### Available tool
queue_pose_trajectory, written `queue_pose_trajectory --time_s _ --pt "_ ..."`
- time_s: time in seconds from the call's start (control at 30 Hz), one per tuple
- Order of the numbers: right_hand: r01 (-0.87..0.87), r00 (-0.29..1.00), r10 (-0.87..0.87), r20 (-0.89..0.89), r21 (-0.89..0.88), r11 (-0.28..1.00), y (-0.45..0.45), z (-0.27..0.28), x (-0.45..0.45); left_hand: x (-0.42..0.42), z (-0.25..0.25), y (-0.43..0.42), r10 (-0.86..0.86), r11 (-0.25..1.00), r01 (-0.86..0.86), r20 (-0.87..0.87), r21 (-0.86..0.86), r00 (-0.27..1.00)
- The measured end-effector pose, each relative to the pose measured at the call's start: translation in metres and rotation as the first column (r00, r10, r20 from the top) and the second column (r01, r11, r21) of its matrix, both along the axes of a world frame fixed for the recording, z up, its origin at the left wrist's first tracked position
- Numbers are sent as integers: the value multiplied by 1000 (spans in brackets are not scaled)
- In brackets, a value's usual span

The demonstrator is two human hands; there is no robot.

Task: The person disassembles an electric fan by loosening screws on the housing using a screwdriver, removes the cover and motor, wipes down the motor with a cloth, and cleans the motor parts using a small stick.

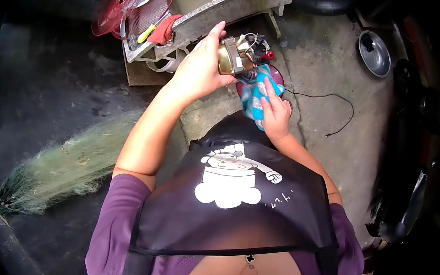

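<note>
My left hand (201, 66) is wrapped around a brass-coloured electric motor (230, 59), which has loose wires and a red-tipped part on its right side. The thumb lies along the motor's lower edge and the fingers are behind it. A blue and grey patterned cloth (258, 103) is gripped in my right hand (276, 113), just below and right of the motor. The cloth's upper end reaches the motor's lower right side; whether it presses on it I cannot tell. Behind the cloth, a dark red round thing (276, 76) is partly hidden.
A stone sink (225, 6) stands ahead, with a red cloth (165, 28), a yellow-handled knife (146, 33) and red mesh baskets (161, 3) at its left. A metal basin (374, 54) and a thin black cord (332, 94) lie right. Netting (68, 156) spreads left.
</note>
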State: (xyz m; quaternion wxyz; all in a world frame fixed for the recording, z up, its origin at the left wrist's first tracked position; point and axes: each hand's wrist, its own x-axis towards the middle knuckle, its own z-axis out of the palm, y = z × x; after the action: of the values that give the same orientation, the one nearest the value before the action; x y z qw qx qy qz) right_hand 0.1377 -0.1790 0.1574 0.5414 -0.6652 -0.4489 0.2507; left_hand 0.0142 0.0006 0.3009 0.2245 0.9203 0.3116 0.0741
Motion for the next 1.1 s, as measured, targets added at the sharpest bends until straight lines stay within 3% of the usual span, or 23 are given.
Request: queue_pose_trajectory --time_s 0.1,0.13,0.2,0.23,0.33,0.37,0.4,0.5,0.53,0.57,0.6,0.63,0.67,0.7,0.77,0.8,0.83,0.87,0.93,0.97,1.0,1.1 --pt "-92 987 32 160 382 920 17 47 -1 -7 -1 -4 57 993 -50 -61 110 996" --pt "-101 987 48 155 354 930 27 49 -2 -11 -3 -4 76 990 -61 -117 128 990" --pt "9 987 -53 150 283 959 51 24 -6 -16 -7 -2 65 993 -59 -55 101 996" --pt "7 967 -69 244 247 969 48 -2 -7 -18 -8 -3 57 994 -54 -40 90 998" --pt "-71 943 -32 332 293 953 30 -5 2 -18 -7 3 60 994 -57 -35 89 998" --pt "-85 943 14 332 202 976 23 6 6 -20 -6 4 32 995 -29 -26 94 999" --pt "-137 979 133 154 12 991 15 7 13 -22 -5 5 2 995 -1 -13 102 1000" --pt "-163 946 142 -291 -51 985 -6 30 39 -26 -10 5 25 970 -8 -66 243 998" --pt "-119 968 117 -222 2 993 -14 36 51 -30 -9 1 77 946 -43 -94 322 993" --pt "-101 904 83 -419 -20 995 -23 63 61 -36 -4 -1 110 958 -75 -114 275 987" --pt "-50 885 58 -462 30 998 -33 86 72 -43 -2 -3 112 958 -82 -98 274 989" --pt "-1 782 64 -620 102 995 -46 111 86 -51 -1 -6 119 961 -102 -53 256 991" --pt "72 820 83 -566 245 967 -56 145 94 -60 1 -9 129 964 -123 -9 236 992" --pt "0 628 322 -708 415 910 -72 162 110 -70 2 -13 120 975 -128 51 183 991" --pt "-21 378 540 -752 576 817 -97 147 148 -89 -1 -23 163 978 -177 118 114 979" --pt "194 612 226 -758 421 886 -103 100 167 -98 -4 -28 204 975 -215 175 50 963" --pt "431 731 -133 -670 301 851 -102 77 178 -106 -8 -34 253 966 -258 192 -4 948" --pt "532 395 46 -917 270 803 -83 142 125 -113 -13 -38 263 964 -267 206 -6 943" --pt "251 313 464 -829 543 801 -79 146 119 -123 -28 -46 321 947 -315 147 -61 936" --pt "482 290 62 -955 202 853 -71 166 104 -126 -37 -48 351 936 -339 173 -95 920" --pt "500 312 -44 -949 125 857 -69 159 110 -129 -48 -50 353 935 -339 172 -104 920" --pt "466 355 -116 -928 68 882 -53 175 110 -127 -60 -48 339 918 -310 83 -247 937"
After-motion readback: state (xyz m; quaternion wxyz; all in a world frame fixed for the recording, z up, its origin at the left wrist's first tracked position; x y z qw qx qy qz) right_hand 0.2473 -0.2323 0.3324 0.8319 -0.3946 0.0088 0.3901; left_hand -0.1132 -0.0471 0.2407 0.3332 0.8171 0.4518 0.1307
